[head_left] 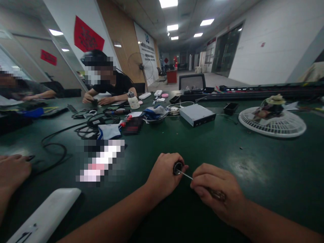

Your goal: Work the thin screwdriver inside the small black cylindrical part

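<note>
Screwdriver [218, 194] in the right hand [221, 192], right of lower centre, fingers curled round its handle, and look at that thin shaft: it runs up and left, straight to the mouth of a small black round part [178, 166]. That part sits in the left hand [164, 170], just below the middle of the frame, fingers wrapped about it, its ringed opening towards the tool; whether the tip touches anything inside, I cannot tell. Both hands are near each other over the dark green surface [164, 141]. Out at the left edge, another person's hand [15, 170] is near a looping black cable [64, 148], and in the lower left corner lies a long white casing [48, 212]. Up beyond the hands, a grey disc drive [197, 113] right of centre, a small black tray [230, 108] further right, then a big white fan grille [275, 130] with a bulky part [265, 113] on top. Upper left, a co-worker in black [117, 86] sits with both hands at a small dark item [95, 102], a pale bottle [133, 100] standing near one elbow.
</note>
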`<action>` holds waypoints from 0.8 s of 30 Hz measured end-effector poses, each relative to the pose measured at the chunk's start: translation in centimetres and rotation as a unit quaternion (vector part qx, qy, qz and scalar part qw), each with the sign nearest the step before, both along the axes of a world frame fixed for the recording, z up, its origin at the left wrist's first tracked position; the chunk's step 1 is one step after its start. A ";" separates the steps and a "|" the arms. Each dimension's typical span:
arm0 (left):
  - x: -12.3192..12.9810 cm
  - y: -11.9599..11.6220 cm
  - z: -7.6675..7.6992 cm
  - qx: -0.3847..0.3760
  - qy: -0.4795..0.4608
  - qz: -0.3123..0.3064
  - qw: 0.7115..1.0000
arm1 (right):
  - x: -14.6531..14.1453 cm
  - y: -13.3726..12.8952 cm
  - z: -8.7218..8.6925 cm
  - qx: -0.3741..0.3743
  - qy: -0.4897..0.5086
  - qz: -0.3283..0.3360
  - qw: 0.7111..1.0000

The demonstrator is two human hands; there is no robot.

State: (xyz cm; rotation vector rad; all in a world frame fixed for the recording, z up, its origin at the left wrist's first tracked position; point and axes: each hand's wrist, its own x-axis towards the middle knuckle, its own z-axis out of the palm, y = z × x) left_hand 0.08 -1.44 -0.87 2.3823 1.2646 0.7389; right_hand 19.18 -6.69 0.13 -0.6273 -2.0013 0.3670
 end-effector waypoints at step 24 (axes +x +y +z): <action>0.0 -0.1 0.1 0.009 0.020 0.005 1.000 | 0.0 0.1 -0.1 -0.019 0.001 -0.012 1.000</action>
